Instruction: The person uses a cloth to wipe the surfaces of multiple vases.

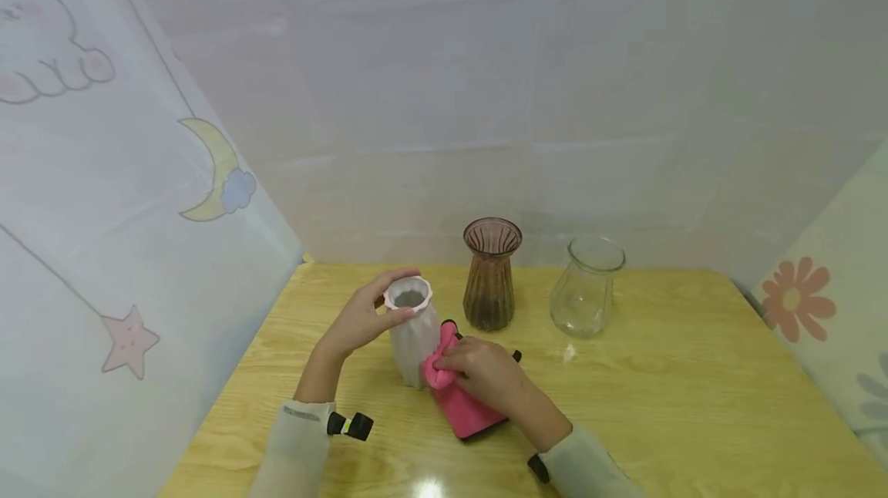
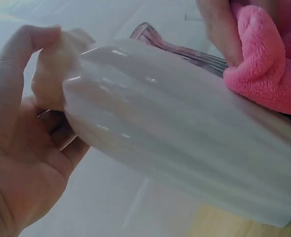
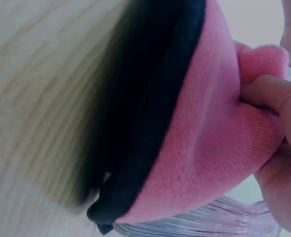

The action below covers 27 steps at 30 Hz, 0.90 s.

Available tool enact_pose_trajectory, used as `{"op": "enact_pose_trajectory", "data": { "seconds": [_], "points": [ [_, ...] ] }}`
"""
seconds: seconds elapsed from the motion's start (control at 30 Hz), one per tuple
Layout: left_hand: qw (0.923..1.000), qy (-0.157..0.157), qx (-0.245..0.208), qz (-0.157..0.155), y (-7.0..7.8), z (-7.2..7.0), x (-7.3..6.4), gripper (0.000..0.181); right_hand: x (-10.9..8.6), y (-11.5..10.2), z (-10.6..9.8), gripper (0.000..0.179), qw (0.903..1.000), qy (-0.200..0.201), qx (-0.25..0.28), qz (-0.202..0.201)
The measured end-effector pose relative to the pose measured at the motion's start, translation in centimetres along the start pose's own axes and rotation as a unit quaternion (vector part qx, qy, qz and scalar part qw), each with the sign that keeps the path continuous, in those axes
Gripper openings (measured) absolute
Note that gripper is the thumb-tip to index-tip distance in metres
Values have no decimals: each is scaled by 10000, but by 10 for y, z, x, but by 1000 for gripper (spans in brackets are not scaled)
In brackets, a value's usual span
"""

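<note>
A white ribbed vase [image 1: 414, 340] with a scalloped rim stands on the table, tilted slightly. My left hand [image 1: 364, 317] grips it around the neck, thumb on one side and fingers on the other; the left wrist view shows the glossy vase body [image 2: 175, 128] beside that hand [image 2: 26, 143]. In my right hand [image 1: 489, 375] is a bunched pink cloth [image 1: 468, 408] with dark edging, held against the side of the vase. The right wrist view has the fingers pinching the fuzzy cloth [image 3: 199, 143], its lower part hanging down.
Behind the hands stands a purple-brown ribbed glass vase [image 1: 490, 282]. To its right is a clear glass vase [image 1: 584, 290] with a wide rim. Both are on the wooden table [image 1: 659, 405], which meets a pale wall covering [image 1: 430, 97] at the back.
</note>
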<state>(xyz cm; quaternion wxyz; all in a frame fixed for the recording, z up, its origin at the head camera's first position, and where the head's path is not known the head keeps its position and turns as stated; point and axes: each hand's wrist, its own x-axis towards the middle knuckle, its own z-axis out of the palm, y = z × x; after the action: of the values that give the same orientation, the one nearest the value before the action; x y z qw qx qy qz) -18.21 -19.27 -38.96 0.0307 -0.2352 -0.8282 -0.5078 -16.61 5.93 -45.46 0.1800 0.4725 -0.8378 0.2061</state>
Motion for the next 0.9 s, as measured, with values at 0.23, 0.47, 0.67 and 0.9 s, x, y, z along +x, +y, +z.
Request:
{"op": "enact_pose_trajectory", "data": {
  "seconds": [0.23,0.47,0.67,0.9],
  "points": [
    [9886,1137,955,237,8,21,-12,66,1,-1,-20,27,9970,737,-174,-168],
    [9764,1752,1177,-450,26,29,-13,69,20,-3,-46,34,9797,1850,-196,-752],
    [9714,1667,1517,-754,32,29,-11,75,27,-1,-41,36,9819,1684,-209,-840],
    [9747,1483,1583,-536,28,24,-10,71,21,-2,-27,37,9823,1724,-334,-651]
  ]
}}
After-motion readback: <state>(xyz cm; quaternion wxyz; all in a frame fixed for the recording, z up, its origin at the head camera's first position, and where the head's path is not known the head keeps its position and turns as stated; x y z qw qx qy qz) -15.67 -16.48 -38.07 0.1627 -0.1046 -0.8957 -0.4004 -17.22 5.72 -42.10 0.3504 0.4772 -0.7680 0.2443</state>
